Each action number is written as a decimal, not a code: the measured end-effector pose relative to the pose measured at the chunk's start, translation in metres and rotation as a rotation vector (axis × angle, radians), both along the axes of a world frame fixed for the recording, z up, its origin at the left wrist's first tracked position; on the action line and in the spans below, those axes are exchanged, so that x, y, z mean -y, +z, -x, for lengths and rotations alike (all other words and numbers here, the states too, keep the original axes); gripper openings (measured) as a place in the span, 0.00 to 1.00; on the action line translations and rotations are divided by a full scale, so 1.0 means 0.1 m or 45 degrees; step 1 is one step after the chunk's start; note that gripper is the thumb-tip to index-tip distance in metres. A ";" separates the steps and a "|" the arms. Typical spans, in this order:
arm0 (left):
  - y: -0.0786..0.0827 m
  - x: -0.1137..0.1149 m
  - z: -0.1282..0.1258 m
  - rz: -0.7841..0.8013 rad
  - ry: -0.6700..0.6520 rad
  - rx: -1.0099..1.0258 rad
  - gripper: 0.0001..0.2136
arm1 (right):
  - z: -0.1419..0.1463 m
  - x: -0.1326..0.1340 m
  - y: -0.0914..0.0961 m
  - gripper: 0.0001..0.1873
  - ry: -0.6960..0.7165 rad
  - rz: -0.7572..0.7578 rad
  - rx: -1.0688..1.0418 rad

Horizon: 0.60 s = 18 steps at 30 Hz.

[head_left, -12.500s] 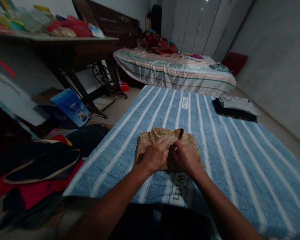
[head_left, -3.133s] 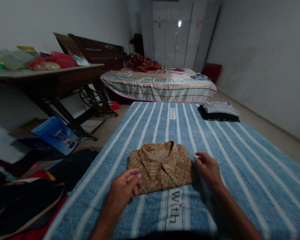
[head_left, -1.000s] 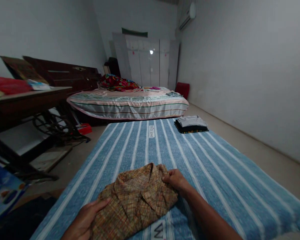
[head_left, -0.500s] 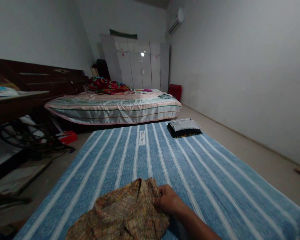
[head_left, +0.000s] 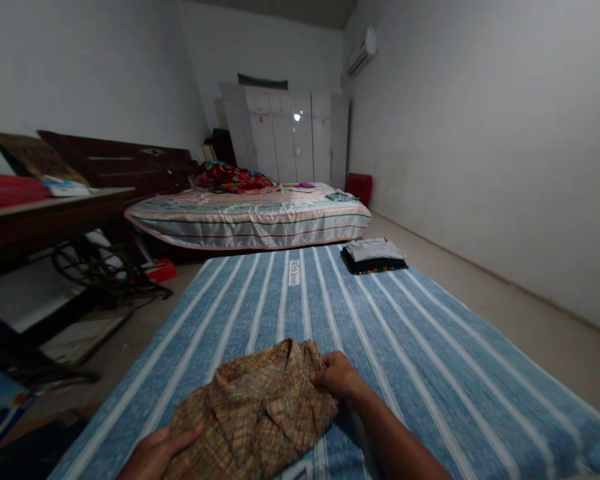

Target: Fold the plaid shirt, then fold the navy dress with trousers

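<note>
One folded brown-plaid cloth shirt [head_left: 260,413], long axis slanting between left hand [head_left: 155,453] and right hand [head_left: 343,380], each pinching an end, toward the blue, white-striped bed [head_left: 405,327]'s near edge.

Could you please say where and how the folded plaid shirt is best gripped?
Probably at both side edges, one hand from each side, pinched above and below: the plaid shirt is a wide, soft folded bundle one grip might let sag. The left hand and right hand are at those edges.

"With love" on a white patch [head_left: 294,273] of the blue striped bedcover [head_left: 405,327], nearer lettering [head_left: 300,472] cut off, unreadable
</note>
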<state>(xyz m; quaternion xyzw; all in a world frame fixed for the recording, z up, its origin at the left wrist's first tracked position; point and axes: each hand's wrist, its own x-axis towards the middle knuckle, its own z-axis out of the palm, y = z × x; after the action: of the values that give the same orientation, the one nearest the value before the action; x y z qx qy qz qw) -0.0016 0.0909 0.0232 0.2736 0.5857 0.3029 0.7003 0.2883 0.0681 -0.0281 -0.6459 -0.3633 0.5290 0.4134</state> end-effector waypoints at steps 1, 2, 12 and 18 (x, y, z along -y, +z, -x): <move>0.02 0.02 -0.02 -0.019 -0.004 0.001 0.21 | 0.00 0.00 0.01 0.05 -0.007 -0.002 0.013; 0.03 0.03 -0.03 -0.039 -0.016 -0.012 0.19 | 0.00 0.01 0.01 0.05 -0.013 -0.002 0.026; -0.09 0.07 -0.03 -0.216 -0.006 -0.108 0.11 | -0.04 0.09 -0.03 0.09 0.039 0.118 0.129; -0.13 0.10 -0.04 -0.252 0.039 -0.060 0.10 | -0.08 0.12 -0.06 0.10 0.090 0.134 0.085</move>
<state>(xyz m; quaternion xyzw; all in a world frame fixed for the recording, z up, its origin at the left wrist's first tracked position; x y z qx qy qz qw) 0.0028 0.0806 0.0100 0.3394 0.5734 0.3634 0.6510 0.2963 0.0557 -0.0340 -0.6708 -0.3713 0.5397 0.3477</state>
